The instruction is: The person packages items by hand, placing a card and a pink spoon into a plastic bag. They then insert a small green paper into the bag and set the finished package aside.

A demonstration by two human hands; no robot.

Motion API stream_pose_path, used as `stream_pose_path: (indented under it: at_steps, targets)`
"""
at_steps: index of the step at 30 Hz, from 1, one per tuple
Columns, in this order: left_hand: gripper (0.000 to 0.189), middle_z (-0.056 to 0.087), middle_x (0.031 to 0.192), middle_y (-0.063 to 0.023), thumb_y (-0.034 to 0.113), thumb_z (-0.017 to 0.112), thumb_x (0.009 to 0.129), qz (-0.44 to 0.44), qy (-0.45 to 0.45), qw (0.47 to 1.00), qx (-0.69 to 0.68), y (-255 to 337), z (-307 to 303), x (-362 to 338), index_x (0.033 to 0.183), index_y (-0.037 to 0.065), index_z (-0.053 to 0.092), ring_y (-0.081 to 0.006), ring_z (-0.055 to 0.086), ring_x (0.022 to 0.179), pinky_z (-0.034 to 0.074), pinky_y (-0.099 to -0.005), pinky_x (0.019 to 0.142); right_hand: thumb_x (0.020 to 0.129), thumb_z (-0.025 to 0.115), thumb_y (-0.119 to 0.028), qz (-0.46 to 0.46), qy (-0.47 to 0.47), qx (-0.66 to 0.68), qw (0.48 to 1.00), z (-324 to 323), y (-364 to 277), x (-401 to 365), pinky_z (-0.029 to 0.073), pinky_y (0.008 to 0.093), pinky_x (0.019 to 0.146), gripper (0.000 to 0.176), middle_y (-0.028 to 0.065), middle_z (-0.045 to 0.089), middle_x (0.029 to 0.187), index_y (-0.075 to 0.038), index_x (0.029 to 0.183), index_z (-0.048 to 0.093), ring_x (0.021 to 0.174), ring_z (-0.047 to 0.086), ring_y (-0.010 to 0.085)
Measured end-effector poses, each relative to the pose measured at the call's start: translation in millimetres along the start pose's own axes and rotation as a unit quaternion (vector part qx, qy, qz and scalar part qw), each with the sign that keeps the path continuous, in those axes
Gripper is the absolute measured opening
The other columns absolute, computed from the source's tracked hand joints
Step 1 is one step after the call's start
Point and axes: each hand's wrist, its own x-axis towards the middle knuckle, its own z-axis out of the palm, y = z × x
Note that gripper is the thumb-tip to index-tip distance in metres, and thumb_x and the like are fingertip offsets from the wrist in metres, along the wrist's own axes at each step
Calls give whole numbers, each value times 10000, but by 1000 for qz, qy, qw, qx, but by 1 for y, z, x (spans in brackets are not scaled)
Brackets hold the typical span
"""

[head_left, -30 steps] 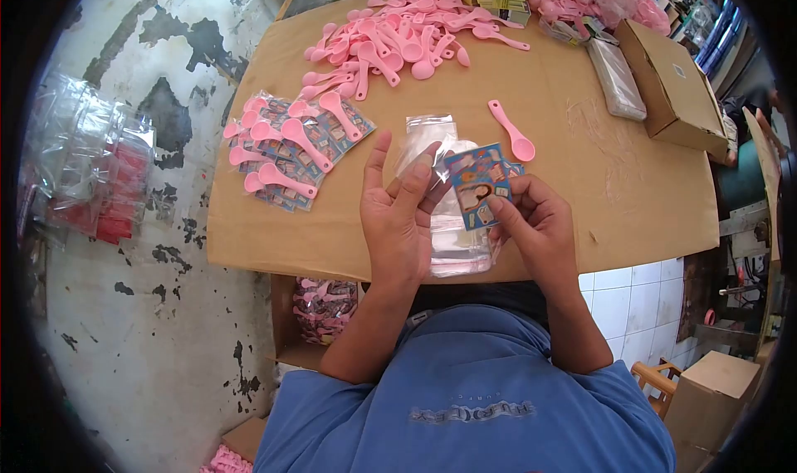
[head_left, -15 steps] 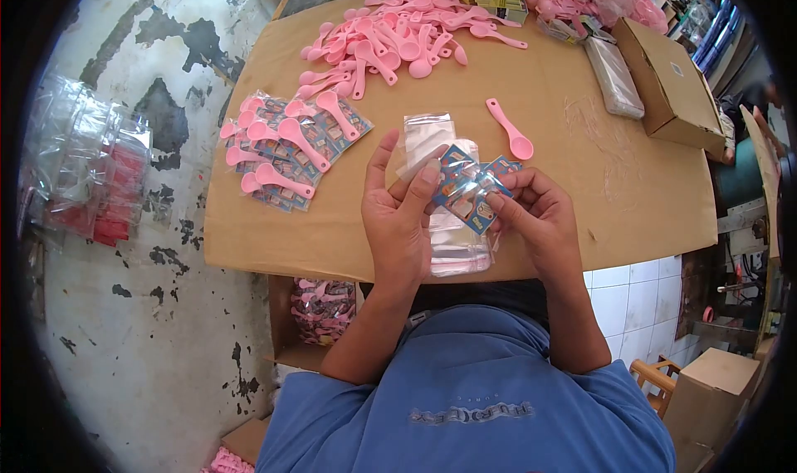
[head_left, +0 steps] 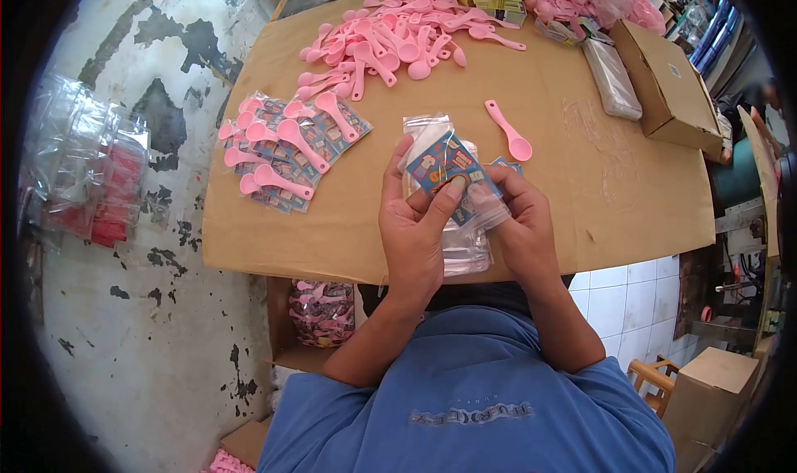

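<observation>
A blue printed card (head_left: 438, 164) is pinched between the thumb and fingers of my left hand (head_left: 418, 228). The card lies at a slant, with its lower right part inside or against a clear plastic bag (head_left: 488, 210). My right hand (head_left: 529, 228) grips this bag at its right edge, its fingertips partly hidden behind the plastic. Another blue card (head_left: 506, 165) peeks out just above the right fingers. Under both hands lies a stack of clear plastic bags (head_left: 466, 253). A single pink spoon (head_left: 509, 131) rests on the table beyond my right hand.
Pink spoons lie on blue cards (head_left: 340, 145) at the left of the brown-covered table (head_left: 332, 232). A large heap of pink spoons (head_left: 390, 37) is at the back. At the right stand a pack of clear bags (head_left: 613, 79) and a cardboard box (head_left: 668, 83).
My left thumb has shifted onto the card's middle, and the card has moved up and left. My right hand has moved slightly left and down, and the clear bag now shows spread between the hands.
</observation>
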Motion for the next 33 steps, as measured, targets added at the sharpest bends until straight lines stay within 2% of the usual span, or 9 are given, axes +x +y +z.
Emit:
stream_pose_path:
  at_steps: [6, 9, 12, 20, 23, 26, 29, 32, 33]
  targets:
    - [716, 534, 1489, -237, 14, 613, 1016, 0, -7, 991, -131, 2, -7, 4, 1622, 53, 235, -266, 636, 1268, 568, -405, 1039, 1001, 718, -123, 2, 17, 24, 1000, 3, 3, -6, 531, 231, 717, 145, 19, 699, 904, 2, 1071, 692, 827, 654, 64]
    - [570, 431, 1564, -281, 145, 517, 1065, -95, -29, 976, -192, 3, -14, 4, 1583, 10, 321, -347, 499, 1433, 452, -481, 1187, 992, 730, -115, 3, 20, 18, 1000, 5, 4, -9, 509, 221, 659, 124, 19, 688, 884, -14, 1032, 669, 774, 629, 52]
    - [556, 424, 1576, -284, 181, 488, 1076, -87, -78, 976, -181, 6, -10, 5, 1576, -3, 328, -387, 400, 1502, 400, -517, 1223, 984, 741, -106, 9, 7, 27, 1000, 6, 7, -12, 488, 218, 618, 125, 13, 673, 864, -27, 1000, 646, 735, 607, 45]
    - [614, 626, 1349, -239, 79, 523, 1053, -14, -105, 985, -138, 10, -3, 11, 1619, 122, 290, -338, 663, 1221, 563, -486, 1052, 979, 746, -99, 79, 1, -2, 997, 9, -5, -21, 483, 208, 695, 171, 16, 642, 899, -46, 929, 592, 782, 592, 49]
    - [637, 664, 1240, -204, 60, 515, 1056, -17, -120, 978, -168, 3, -2, 8, 1633, 162, 268, -298, 707, 1106, 607, -436, 971, 983, 737, -83, -30, 24, 39, 998, 16, 18, -12, 471, 201, 730, 204, 42, 634, 994, -53, 898, 554, 861, 576, 38]
    - [657, 673, 1148, -149, 58, 514, 1068, -10, -139, 977, -161, 7, 0, 8, 1647, 188, 232, -228, 704, 1036, 612, -398, 934, 977, 729, -52, -34, 13, -31, 999, 11, 25, -9, 453, 211, 708, 244, 32, 587, 1009, -67, 871, 509, 892, 533, 29]
    - [669, 662, 1083, -115, 77, 518, 1081, 4, -130, 982, -138, 12, 1, 7, 1656, 198, 200, -193, 696, 984, 616, -393, 888, 906, 776, -23, -123, 32, -164, 978, 15, -1, -14, 449, 238, 675, 190, 27, 541, 915, -48, 986, 605, 823, 538, 65]
    - [666, 645, 1046, -99, 109, 528, 1090, -8, -83, 987, -134, 8, -4, 11, 1658, 197, 191, -181, 685, 937, 620, -395, 855, 813, 823, -20, -339, -24, -387, 857, 4, -10, -6, 448, 274, 634, 326, 35, 483, 813, -78, 1112, 707, 705, 532, 137]
    - [664, 640, 1036, -94, 121, 532, 1093, -16, -61, 989, -135, 8, -7, 13, 1658, 196, 191, -177, 680, 922, 620, -395, 848, 802, 827, -26, -354, -58, -411, 838, -3, -12, -6, 450, 284, 620, 350, 41, 488, 803, -95, 1130, 726, 688, 538, 156]
